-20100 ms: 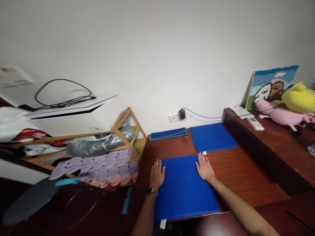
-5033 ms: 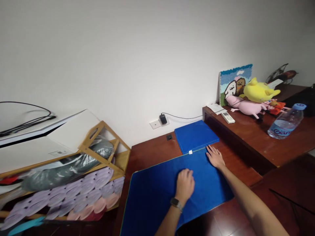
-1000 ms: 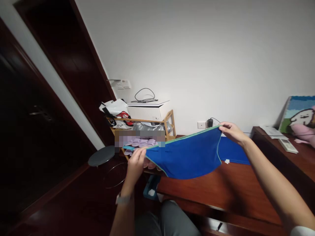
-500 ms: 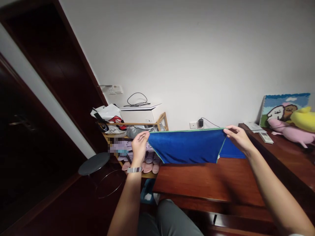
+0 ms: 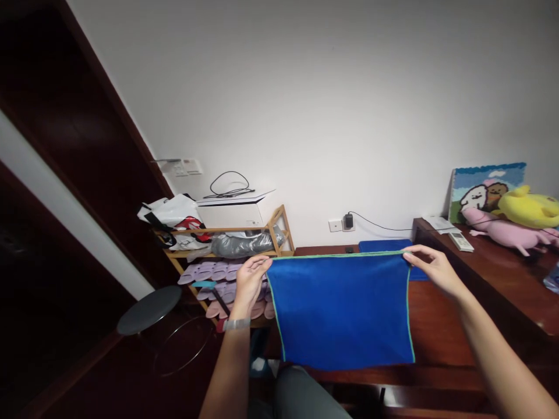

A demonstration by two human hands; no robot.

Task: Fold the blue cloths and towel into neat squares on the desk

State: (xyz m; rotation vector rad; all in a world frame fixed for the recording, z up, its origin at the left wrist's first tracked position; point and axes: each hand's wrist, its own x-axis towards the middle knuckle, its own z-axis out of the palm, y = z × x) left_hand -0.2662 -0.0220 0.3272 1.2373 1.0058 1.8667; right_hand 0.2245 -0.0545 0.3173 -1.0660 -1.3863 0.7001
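Note:
A blue cloth [image 5: 343, 314] with a thin green edge hangs spread out in front of me, its top edge stretched straight between both hands. My left hand [image 5: 251, 281] pinches its upper left corner between thumb and fingers. At the upper right corner, my right hand [image 5: 430, 267] grips the cloth the same way. The lower part hangs over the front of a reddish-brown wooden table [image 5: 441, 320]. Behind the cloth, near the wall, lies another blue piece [image 5: 384, 246], partly hidden.
Left stands a wooden rack [image 5: 276, 233] with slippers [image 5: 205, 270], a white box [image 5: 233, 212] and a bag [image 5: 174, 218]. A round stool [image 5: 151, 309] is beside it. On the right cabinet [image 5: 502, 273] are a remote [image 5: 460, 242] and plush toys [image 5: 509, 230]. A charger [image 5: 348, 220] sits in the wall.
The cloth's lower edge has swung down toward me, so much more of its face shows. Both hands are slightly lower in view, still pinching the corners. The view has shifted a little.

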